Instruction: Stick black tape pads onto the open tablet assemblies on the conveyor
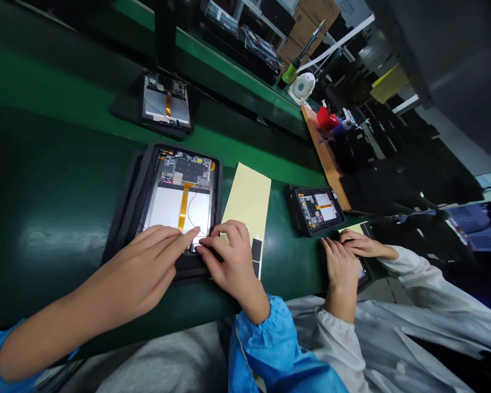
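An opened tablet (189,170) lies in a black foam frame, its circuit board at the top and an orange ribbon running down over a white battery area. Across its lower left part rests my left hand (147,262), fingers together and extended, the index fingertip on the lower edge. My right hand (231,254) is at the lower right corner, thumb and fingers bent close together on a small part I cannot make out. Thin red and black wires curve near the fingertips. Beside the frame lies a pale yellow sheet (249,202) with black rectangles.
Another opened tablet (166,103) lies further back. To the right sit a third tablet (319,207) and a co-worker's hands (343,265) over another device. A small white fan (303,87), a wooden strip (325,155) and a red object (326,119) are beyond the green table (57,191).
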The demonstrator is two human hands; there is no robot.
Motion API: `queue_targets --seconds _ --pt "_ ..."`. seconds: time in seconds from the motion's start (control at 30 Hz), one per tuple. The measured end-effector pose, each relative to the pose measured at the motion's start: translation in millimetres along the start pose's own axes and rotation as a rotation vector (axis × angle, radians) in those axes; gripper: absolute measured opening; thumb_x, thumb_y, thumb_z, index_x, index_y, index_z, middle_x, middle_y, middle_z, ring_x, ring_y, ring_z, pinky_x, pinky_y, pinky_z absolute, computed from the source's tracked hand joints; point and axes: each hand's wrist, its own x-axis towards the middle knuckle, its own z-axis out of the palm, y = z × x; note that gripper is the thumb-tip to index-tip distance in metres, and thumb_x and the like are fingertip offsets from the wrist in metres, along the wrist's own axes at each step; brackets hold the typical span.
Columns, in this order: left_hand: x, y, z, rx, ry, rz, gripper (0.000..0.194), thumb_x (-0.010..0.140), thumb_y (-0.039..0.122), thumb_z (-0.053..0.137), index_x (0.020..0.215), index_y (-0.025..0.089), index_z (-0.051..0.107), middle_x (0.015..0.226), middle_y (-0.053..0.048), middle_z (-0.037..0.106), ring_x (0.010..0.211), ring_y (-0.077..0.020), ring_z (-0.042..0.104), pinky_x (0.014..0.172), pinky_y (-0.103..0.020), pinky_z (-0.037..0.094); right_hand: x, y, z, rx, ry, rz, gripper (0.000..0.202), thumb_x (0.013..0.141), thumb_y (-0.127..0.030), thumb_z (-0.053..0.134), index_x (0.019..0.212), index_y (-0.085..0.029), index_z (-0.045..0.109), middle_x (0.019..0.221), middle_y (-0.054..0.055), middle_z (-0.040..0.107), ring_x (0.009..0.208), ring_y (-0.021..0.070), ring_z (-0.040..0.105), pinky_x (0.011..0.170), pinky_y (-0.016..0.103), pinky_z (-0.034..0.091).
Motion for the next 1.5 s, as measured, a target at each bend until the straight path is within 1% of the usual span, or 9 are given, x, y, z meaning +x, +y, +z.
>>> queue_targets --seconds 0.3,0.43,0.53,0.67,0.83,1.07,1.2,1.3,1.5 --pt "15.6 -9.9 -4.7 -0.120 -0.040 -0.071 0.055 0.112 0.016 0.040 0.166 0.024 0.050 0.139 -0.006 0.072 0.124 -0.0204 0.072 0.110 -0.027 0.056 1.5 -2.3 0.4 0.114 0.056 0.028 0.008 0.109 -0.023 0.072 0.110 -0.022 0.080 0.106 0.009 0.076 0.107 0.0271 0.068 0.095 0.043 0.059" --pt "20.9 -13.1 -6.5 -0.127 -0.039 -0.074 0.057 0.111 0.017 0.042 0.167 0.023 0.051 0.139 -0.007 0.074 0.121 -0.0205 0.075 0.108 -0.027 0.060 13.2 -13.4 -6.7 0.377 0.138 0.200 0.016 0.107 -0.021 0.071 0.120 -0.024 0.081 0.103 0.006 0.076 0.089 0.0207 0.070 0.076 0.033 0.058" --pt "21.7 -14.5 -7.8 -0.118 -0.034 -0.047 0.060 0.111 0.017 0.043 0.170 0.024 0.049 0.137 -0.007 0.075 0.121 -0.0199 0.075 0.106 -0.026 0.061 25.9 -19.0 -6.7 0.554 0.059 0.341 0.010 0.100 -0.027 0.081 0.108 -0.022 0.085 0.091 0.001 0.070 0.069 0.0139 0.060 0.062 0.027 0.050" --pt "22.0 -15.9 -7.8 -0.135 -0.042 -0.052 0.062 0.110 0.016 0.043 0.171 0.022 0.050 0.132 -0.008 0.076 0.116 -0.0209 0.076 0.101 -0.027 0.062 36.2 -21.0 0.4 0.677 -0.030 0.446 0.011 0.096 -0.030 0.082 0.091 -0.021 0.083 0.081 -0.001 0.064 0.065 0.0125 0.053 0.060 0.026 0.044" --pt "23.9 -17.9 -7.4 -0.158 -0.053 -0.070 0.050 0.122 0.030 0.040 0.167 0.018 0.057 0.129 -0.011 0.077 0.114 -0.0229 0.077 0.096 -0.028 0.063 36.5 -21.6 2.3 0.689 -0.034 0.430 0.014 0.099 -0.029 0.076 0.089 -0.020 0.078 0.083 -0.002 0.061 0.067 0.0122 0.052 0.061 0.026 0.043" --pt "22.8 -21.4 -6.1 -0.137 0.003 0.011 0.054 0.122 0.019 0.037 0.175 0.022 0.047 0.125 -0.009 0.078 0.107 -0.0205 0.077 0.091 -0.026 0.060 36.1 -22.9 -2.3 0.660 -0.015 0.415 0.015 0.098 -0.031 0.073 0.086 -0.021 0.076 0.082 -0.001 0.061 0.068 0.0130 0.053 0.063 0.027 0.045" --pt "22.8 -19.9 -5.0 -0.152 0.012 -0.008 0.051 0.123 0.022 0.037 0.172 0.019 0.049 0.120 -0.007 0.079 0.105 -0.0188 0.078 0.093 -0.025 0.060 30.9 -23.5 -10.6 0.709 0.181 0.618 0.019 0.096 -0.037 0.077 0.085 -0.022 0.075 0.078 -0.001 0.062 0.069 0.0142 0.054 0.060 0.026 0.043" --pt "23.9 -17.9 -5.6 -0.168 -0.003 -0.037 0.049 0.124 0.029 0.036 0.168 0.017 0.053 0.117 -0.007 0.079 0.104 -0.0198 0.078 0.093 -0.027 0.060 21.5 -26.9 -18.8 0.863 0.351 0.805 0.024 0.093 -0.045 0.084 0.096 -0.022 0.080 0.068 -0.004 0.055 0.059 0.0115 0.043 0.053 0.025 0.035" --pt "25.2 -14.8 -9.2 -0.187 -0.030 -0.086 0.050 0.124 0.034 0.035 0.167 0.016 0.055 0.121 -0.008 0.079 0.110 -0.0208 0.078 0.096 -0.027 0.060 -5.3 -52.8 -14.5 1.443 0.175 1.020 0.045 0.090 -0.056 0.091 0.119 -0.023 0.083 0.061 -0.010 0.048 0.045 0.0051 0.025 0.043 0.020 0.018"
